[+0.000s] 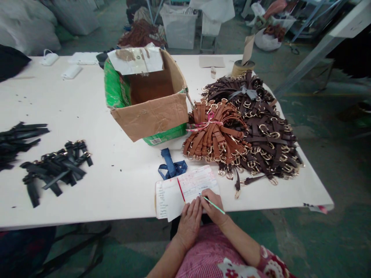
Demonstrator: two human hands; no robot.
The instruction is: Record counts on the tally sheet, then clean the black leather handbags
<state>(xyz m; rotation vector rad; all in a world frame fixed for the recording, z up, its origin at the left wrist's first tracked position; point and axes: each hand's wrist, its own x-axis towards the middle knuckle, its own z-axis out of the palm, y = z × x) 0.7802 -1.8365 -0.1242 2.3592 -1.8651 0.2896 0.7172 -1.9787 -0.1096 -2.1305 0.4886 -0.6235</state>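
A notebook point(171, 193) with handwritten pages lies open at the table's front edge. My right hand point(213, 206) grips a pale green pen point(213, 205), its tip on the right-hand page. Lying flat on the lower part of the same page is my left hand point(189, 222), fingers stretched out beside the right hand. A thin red stick, perhaps a pencil point(181, 189), rests across the pages near the fold. Just behind the notebook sits a folded blue strap or strip of cloth point(173, 166).
Brown straps with buckles point(211, 135), tied with a pink cord, lie beside piled dark brown straps point(269, 143) at the right. An open cardboard box point(150, 116) stands behind the notebook. Black straps point(58, 166) lie at left on the white table point(116, 193).
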